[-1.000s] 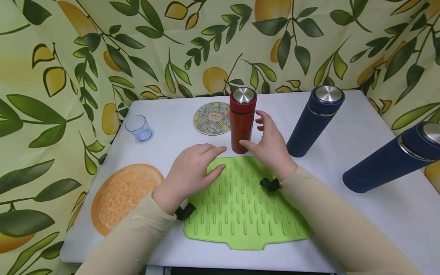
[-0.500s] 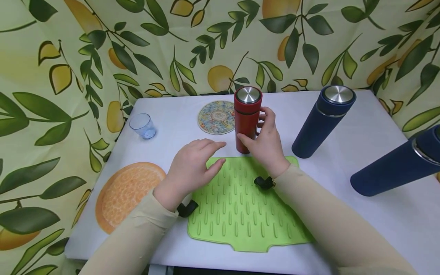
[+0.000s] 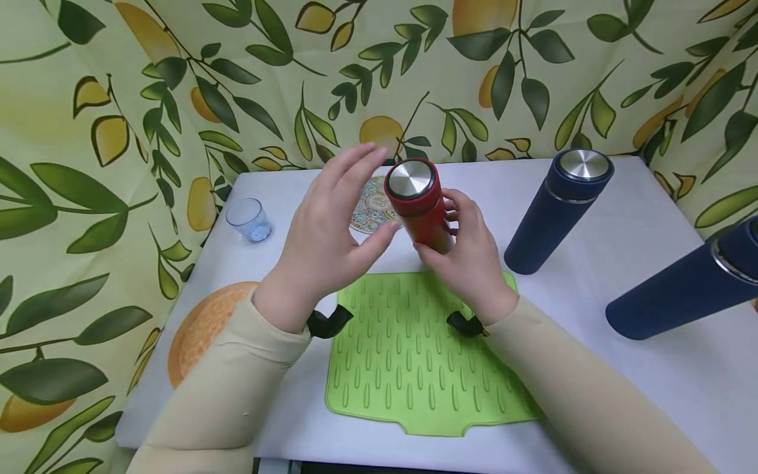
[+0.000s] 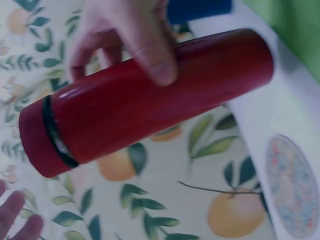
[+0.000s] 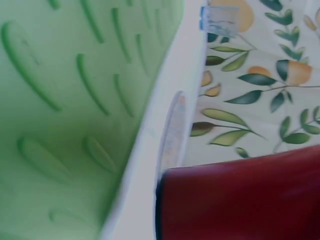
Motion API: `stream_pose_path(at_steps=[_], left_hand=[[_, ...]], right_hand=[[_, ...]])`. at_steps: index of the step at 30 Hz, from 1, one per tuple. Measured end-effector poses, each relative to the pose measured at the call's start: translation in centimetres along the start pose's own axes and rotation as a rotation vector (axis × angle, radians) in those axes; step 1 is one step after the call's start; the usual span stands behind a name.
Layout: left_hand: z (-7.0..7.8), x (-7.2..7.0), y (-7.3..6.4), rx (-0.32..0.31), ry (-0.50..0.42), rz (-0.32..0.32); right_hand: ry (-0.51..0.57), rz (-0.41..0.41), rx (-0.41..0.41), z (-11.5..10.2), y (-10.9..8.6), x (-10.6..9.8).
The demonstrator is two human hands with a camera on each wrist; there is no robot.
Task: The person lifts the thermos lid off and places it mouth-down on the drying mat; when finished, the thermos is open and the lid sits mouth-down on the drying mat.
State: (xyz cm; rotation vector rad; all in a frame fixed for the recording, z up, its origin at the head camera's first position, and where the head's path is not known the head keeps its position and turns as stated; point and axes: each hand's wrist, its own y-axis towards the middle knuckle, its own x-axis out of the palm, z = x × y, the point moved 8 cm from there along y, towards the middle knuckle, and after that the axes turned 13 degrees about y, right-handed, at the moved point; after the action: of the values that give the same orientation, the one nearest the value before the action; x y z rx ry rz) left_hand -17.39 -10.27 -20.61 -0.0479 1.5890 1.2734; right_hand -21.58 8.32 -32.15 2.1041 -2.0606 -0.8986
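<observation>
My right hand [image 3: 474, 260] grips the lower body of a red thermos flask [image 3: 431, 227], thumb in front and fingers behind. The flask leans to the left, and its lid [image 3: 411, 179] with a steel disc on top faces me. Beside the lid, my left hand [image 3: 328, 227] is raised with fingers extended and thumb apart, holding nothing. In the left wrist view the whole flask [image 4: 125, 107] shows in the right hand [image 4: 145, 40], with a few left fingertips [image 4: 30, 227] at the corner. Only the base end of the flask [image 5: 240, 200] appears in the right wrist view.
A green ribbed mat [image 3: 414, 368] lies in front. Two dark blue flasks [image 3: 547, 224] stand at right. A patterned round coaster [image 3: 370, 210] is partly hidden behind the left hand. At left are a small blue glass [image 3: 250, 220] and an orange round mat [image 3: 201, 329].
The right hand has closed round the red flask and tipped its top toward the left. My left hand has risen from over the mat to beside the lid.
</observation>
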Motion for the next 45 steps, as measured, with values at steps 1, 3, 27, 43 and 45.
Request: stream_pose_path(at_steps=[1, 3, 27, 43, 45], left_hand=[[0.2, -0.1, 0.2, 0.009, -0.025, -0.026], [0.7, 0.0, 0.5, 0.024, -0.071, -0.111], [5.0, 2.1, -5.8, 0.198, -0.143, -0.297], [5.1, 2.4, -6.6, 0.284, -0.091, -0.291], [5.7, 2.2, -6.7, 0.366, -0.110, -0.277]], right_hand=[[-0.017, -0.009, -0.016, -0.4, -0.4, -0.3], [-0.050, -0.029, -0.043, -1.1, -1.2, -0.8], [-0.344, -0.209, -0.391, -4.3, -9.2, -4.0], [-0.400, -0.220, -0.467, -4.4, -10.4, -4.1], [-0.413, -0.230, -0.483, -4.4, -10.4, -4.0]])
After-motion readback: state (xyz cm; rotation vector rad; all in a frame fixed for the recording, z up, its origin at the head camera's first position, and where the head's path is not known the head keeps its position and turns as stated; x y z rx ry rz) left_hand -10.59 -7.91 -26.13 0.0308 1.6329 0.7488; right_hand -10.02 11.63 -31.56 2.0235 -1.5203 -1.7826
